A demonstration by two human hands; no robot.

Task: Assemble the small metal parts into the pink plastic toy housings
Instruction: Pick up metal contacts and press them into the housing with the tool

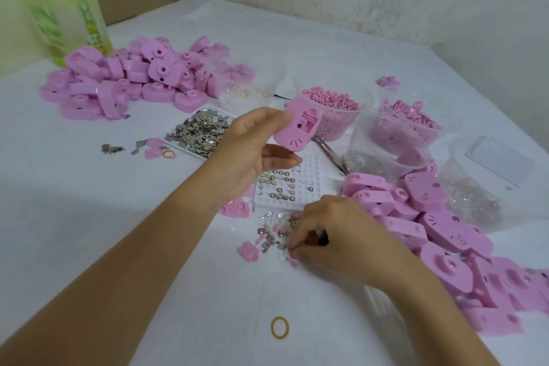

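Note:
My left hand (255, 145) holds a pink plastic housing (298, 126) up above the table, its open inner side facing me, pinched between thumb and fingers. My right hand (335, 235) is down on the white table, fingertips pinching at a small scatter of loose metal parts (269, 236) mixed with tiny pink bits. A white perforated tray (309, 184) with several metal parts set in its holes lies between the two hands. A shallow white tray heaped with metal parts (199, 132) lies left of the held housing.
Piles of pink housings lie at the back left (127, 77) and along the right (445, 229). Clear cups of pink pieces (332, 107) and clear bits stand behind. Tweezers (329, 151) lie near the cups. A green bottle (62, 15) stands far left. A rubber band (279, 327) lies near me.

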